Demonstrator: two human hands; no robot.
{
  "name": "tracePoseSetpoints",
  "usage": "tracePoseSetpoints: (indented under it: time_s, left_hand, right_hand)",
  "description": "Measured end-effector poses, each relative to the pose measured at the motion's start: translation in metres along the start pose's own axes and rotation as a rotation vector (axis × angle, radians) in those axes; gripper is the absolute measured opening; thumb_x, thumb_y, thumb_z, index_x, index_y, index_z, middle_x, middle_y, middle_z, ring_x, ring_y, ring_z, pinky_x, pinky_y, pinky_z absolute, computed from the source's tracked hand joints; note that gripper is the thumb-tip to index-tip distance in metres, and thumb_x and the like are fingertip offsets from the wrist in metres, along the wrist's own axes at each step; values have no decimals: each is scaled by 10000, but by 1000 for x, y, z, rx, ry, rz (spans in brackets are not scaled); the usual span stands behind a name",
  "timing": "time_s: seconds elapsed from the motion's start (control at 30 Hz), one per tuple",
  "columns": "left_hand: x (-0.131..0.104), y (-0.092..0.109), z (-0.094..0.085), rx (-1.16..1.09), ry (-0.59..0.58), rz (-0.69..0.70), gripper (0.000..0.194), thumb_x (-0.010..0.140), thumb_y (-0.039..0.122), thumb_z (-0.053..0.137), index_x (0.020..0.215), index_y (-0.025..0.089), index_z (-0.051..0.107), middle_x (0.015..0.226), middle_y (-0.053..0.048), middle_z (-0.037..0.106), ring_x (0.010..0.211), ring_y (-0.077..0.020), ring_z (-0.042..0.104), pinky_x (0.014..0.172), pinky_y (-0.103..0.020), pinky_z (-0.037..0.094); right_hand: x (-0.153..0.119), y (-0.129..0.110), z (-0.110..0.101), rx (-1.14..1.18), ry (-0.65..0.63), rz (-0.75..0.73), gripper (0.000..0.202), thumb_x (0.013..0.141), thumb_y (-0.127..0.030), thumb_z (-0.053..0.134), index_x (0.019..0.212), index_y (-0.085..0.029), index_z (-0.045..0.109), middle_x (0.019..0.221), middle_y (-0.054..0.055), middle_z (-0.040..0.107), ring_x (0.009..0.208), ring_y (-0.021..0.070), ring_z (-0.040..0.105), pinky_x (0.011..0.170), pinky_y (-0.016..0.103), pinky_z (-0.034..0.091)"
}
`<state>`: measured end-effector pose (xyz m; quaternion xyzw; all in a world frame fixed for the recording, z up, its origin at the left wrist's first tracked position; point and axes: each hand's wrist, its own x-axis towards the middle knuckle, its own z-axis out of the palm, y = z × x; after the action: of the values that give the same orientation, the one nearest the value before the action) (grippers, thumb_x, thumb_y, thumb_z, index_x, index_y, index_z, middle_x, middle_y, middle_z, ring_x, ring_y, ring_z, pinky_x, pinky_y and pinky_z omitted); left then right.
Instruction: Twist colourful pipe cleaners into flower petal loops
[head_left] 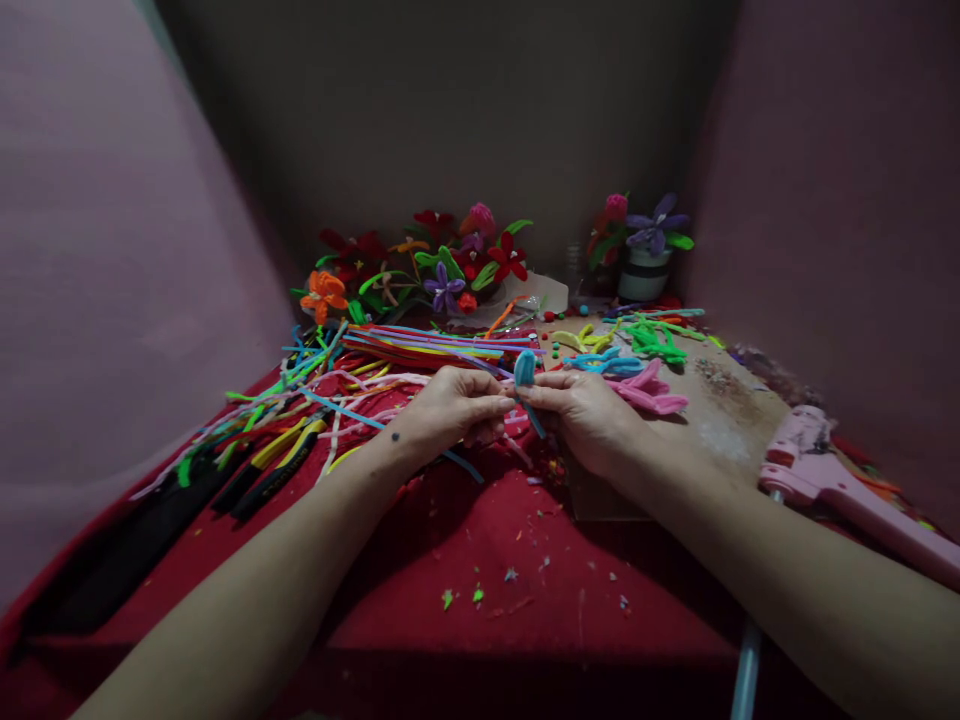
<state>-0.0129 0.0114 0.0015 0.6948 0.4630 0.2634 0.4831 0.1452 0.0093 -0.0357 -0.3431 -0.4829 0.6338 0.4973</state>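
A blue pipe cleaner (525, 368), bent into a narrow upright loop with a tail hanging below, is between my hands above the table's front half. My left hand (469, 405) pinches at its left side, thumb and fingers together. From the right, my right hand (581, 410) grips the same piece with thumb and forefinger. Just beyond my right hand lie blue looped pipe cleaners (606, 361) and pink looped ones (651, 390). Long loose pipe cleaners (427, 345) in several colours spread behind and left of my left hand.
Yellow-and-black pliers (281, 460) lie at left. A pink glue gun (825, 465) rests at right beside a cardboard sheet (720, 420). Pipe-cleaner flowers (442, 285) and a small pot (643, 275) stand at the back. Scraps dot the red cloth (517, 620).
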Motion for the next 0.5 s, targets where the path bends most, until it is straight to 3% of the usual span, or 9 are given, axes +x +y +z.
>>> tracePoseSetpoints:
  time_s: [0.17,0.3,0.4,0.5]
  left_hand:
    - [1,-1,2,111,88,68,274,719,370,567,569,143,531,468,14,507,389,-70,402,399,-200,288]
    - [-4,-8,13,523,363,324,208,752,297,526,603,157,562,512,-2,524,474,-96,440,492,-222,320]
    - [-9,-14,22,779,439,506,187,781,249,482,646,167,583,627,-49,588,626,-145,523,619,-266,357]
    - [-7,-14,23,627,436,509,132,784,268,503,742,170,579,703,-51,611,696,-153,547,679,-275,383]
  right_hand:
    - [1,2,-1,-62,61,-42,190,604,-292,680,607,-133,576,497,-38,475,453,70,384,473,247,255]
    - [0,0,2,-111,128,18,166,586,-266,670,611,-128,580,484,-39,470,431,65,363,446,241,229]
    - [-1,-1,3,-134,149,0,174,579,-266,669,564,-128,564,458,-48,443,414,52,324,434,241,205]
    - [-1,-1,4,-30,148,-31,186,571,-260,677,556,-135,540,467,-48,446,417,53,342,431,237,218]
